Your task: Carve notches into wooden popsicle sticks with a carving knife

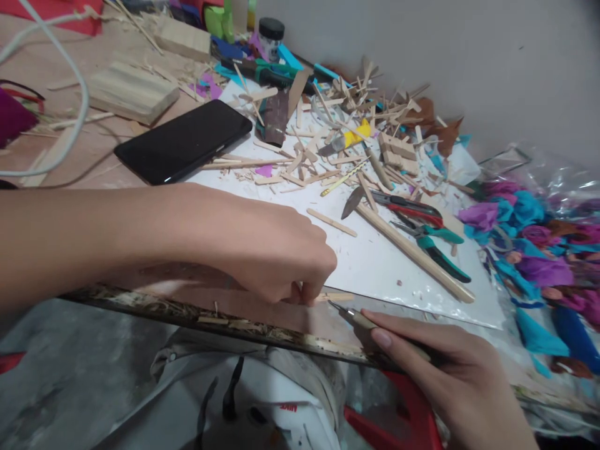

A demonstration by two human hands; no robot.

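Observation:
My left hand [276,250] is closed with its fingertips down at the front edge of the table. It pinches a small flat wooden craft stick [341,297], whose free end sticks out to the right past the fingers. In my right hand [450,369] is a slim carving tool [362,319] with a light handle and a pointed metal tip. That tip meets or nearly meets the stick just right of my left fingers; actual contact is unclear. Another craft stick [332,222] lies behind on a white sheet [370,262].
A hammer [412,250] and green-handled pliers [443,253] lie to the right. Stick scraps [304,150] and a yellow-capped tube [356,134] are heaped behind. A black phone [185,140], wood blocks [134,90] and a white cable [84,100] are left; colourful crepe paper pieces [544,269] lie far right.

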